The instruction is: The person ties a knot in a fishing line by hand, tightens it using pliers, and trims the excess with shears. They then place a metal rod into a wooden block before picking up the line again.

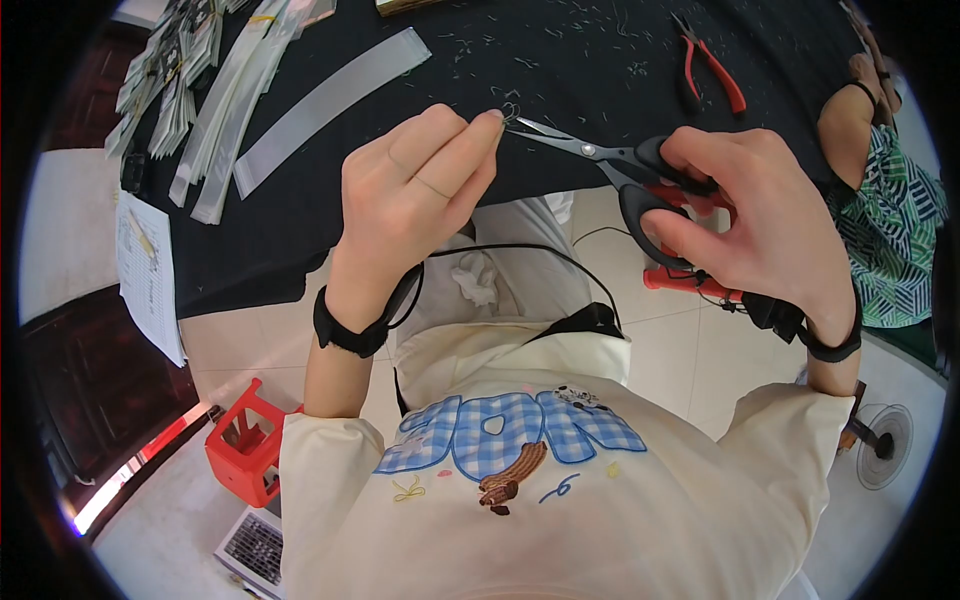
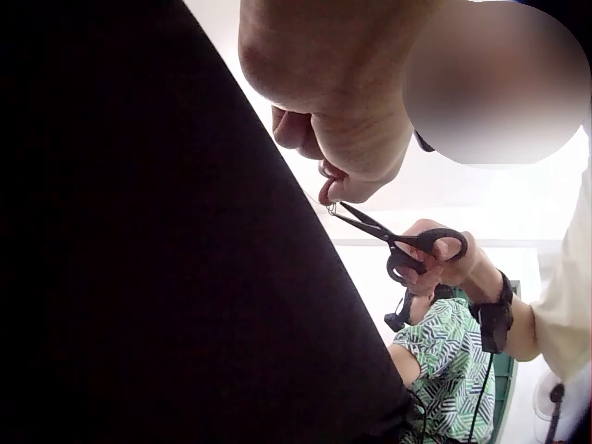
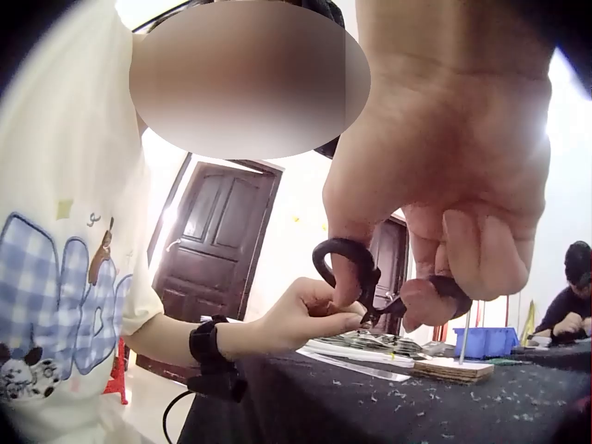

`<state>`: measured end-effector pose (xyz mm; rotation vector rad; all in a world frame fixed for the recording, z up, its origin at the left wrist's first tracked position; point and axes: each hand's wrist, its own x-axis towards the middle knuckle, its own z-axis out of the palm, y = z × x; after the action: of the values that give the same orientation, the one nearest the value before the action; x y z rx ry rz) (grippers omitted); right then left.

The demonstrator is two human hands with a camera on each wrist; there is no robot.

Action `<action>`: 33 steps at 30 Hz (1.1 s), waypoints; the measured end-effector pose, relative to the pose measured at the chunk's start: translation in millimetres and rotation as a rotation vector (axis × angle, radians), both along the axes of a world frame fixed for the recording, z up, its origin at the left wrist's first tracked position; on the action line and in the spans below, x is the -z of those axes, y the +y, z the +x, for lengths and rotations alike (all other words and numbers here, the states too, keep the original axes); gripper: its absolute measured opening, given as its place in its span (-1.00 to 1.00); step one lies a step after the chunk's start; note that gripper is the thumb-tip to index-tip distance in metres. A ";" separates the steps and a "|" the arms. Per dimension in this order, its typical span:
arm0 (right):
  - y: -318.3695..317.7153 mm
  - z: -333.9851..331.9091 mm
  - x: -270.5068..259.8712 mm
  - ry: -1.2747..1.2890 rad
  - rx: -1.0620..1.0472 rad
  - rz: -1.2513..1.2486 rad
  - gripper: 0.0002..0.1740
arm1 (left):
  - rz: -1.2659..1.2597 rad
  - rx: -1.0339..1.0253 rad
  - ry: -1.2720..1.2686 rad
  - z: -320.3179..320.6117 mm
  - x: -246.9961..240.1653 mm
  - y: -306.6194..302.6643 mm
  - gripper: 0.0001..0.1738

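Observation:
Between thumb and fingertips my left hand [image 1: 420, 180] pinches a small looped piece of thin wire [image 1: 511, 112]. My right hand [image 1: 760, 210] grips black-handled scissors [image 1: 630, 165], with thumb and fingers through the handle loops. The scissor blades stand parted, their tips right at the wire beside the left fingertips. In the left wrist view the wire [image 2: 332, 209] pokes out below the left hand [image 2: 351, 139], and the scissors [image 2: 398, 242] point at it. The right wrist view shows the right hand [image 3: 444, 176] in the handle loops, its fingers hiding most of the blades.
Red-handled pliers [image 1: 710, 70] lie on the black tablecloth [image 1: 560, 60] among scattered wire clippings. Clear plastic strips [image 1: 330, 110] and bundled packets [image 1: 170, 80] are at the left, near a paper sheet [image 1: 150, 280]. A red stool [image 1: 245, 445] stands on the floor. Another person [image 1: 880, 220] sits at the right.

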<state>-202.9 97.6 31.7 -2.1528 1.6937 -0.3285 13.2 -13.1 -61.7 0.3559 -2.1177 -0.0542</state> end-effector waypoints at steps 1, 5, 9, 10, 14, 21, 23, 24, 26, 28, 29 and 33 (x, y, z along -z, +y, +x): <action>-0.2 -0.1 -0.4 -0.001 0.001 0.000 -0.71 | -0.006 0.000 0.003 0.0 0.1 -0.1 -0.70; -0.7 0.2 -1.5 0.034 -0.012 0.010 -0.72 | -0.009 -0.001 -0.018 0.4 -1.2 0.9 -0.69; -0.9 0.5 -0.9 0.040 -0.026 -0.001 -0.72 | -0.028 0.027 -0.033 1.7 -0.6 0.8 -0.67; -1.0 0.1 -0.8 0.039 -0.024 -0.001 -0.72 | -0.033 0.029 -0.045 2.0 -0.4 0.8 -0.66; -1.3 0.1 -0.7 0.070 -0.062 -0.009 -0.72 | -0.038 0.038 -0.062 2.5 -0.6 1.8 -0.65; -0.6 1.9 -2.1 0.124 -0.088 -0.049 -0.72 | -0.103 0.051 -0.103 3.8 -0.2 0.1 -0.60; 0.4 2.5 -0.6 0.121 -0.090 -0.083 -0.73 | -0.113 0.058 -0.115 4.3 -0.3 -0.1 -0.60; 0.7 2.8 0.1 0.119 -0.095 -0.118 -0.73 | -0.125 0.058 -0.125 4.6 -0.9 -0.3 -0.59; 0.6 3.2 0.7 0.119 -0.107 -0.133 -0.73 | -0.138 0.061 -0.135 4.9 -1.2 -0.6 -0.59; 0.9 3.9 0.2 0.119 -0.117 -0.148 -0.74 | -0.148 0.070 -0.141 4.6 -1.0 -0.7 -0.59; 1.0 4.6 -0.8 0.119 -0.123 -0.151 -0.74 | -0.148 0.072 -0.142 4.5 -0.7 -0.8 -0.59; 3.2 7.5 -0.3 0.129 -0.120 -0.178 -0.73 | -0.169 0.082 -0.150 3.8 0.2 -1.4 -0.60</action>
<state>-195.4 100.9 32.0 -2.4413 1.6479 -0.3237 17.0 -14.5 -61.9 0.1769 -2.2664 0.1063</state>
